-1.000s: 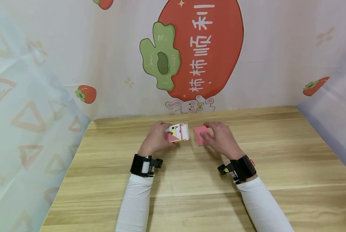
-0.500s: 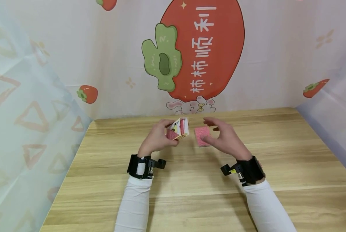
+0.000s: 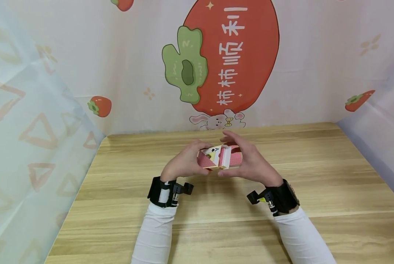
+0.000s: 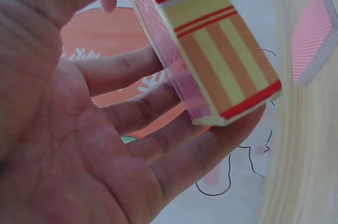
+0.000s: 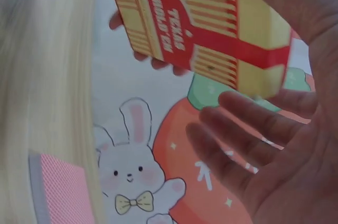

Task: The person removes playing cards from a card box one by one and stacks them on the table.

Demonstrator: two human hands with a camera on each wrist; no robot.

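Note:
My left hand [image 3: 185,161] holds a playing card box [image 3: 210,158] above the table, thumb on one side and fingers on the other. An ace of spades is printed on the face toward me, and the box's flapped end points right. Its side reads Texas Hold'em in the right wrist view, on red and yellow stripes [image 5: 211,36]. Around the flapped end stands my right hand [image 3: 254,163], thumb and fingers spread apart. The deck of cards [image 3: 236,157], red-patterned back up, lies on the table beyond the box, partly covered by it in the head view.
The wooden table [image 3: 216,227] ends at a fabric backdrop [image 3: 137,66] printed with a big red persimmon and a bunny. A side curtain [image 3: 25,154] hangs along the left. Both wrists carry black camera straps.
The left hand has brought the card box rightward, toward the deck. My right hand has let go of the deck, lifted off it and come to the box's flapped end.

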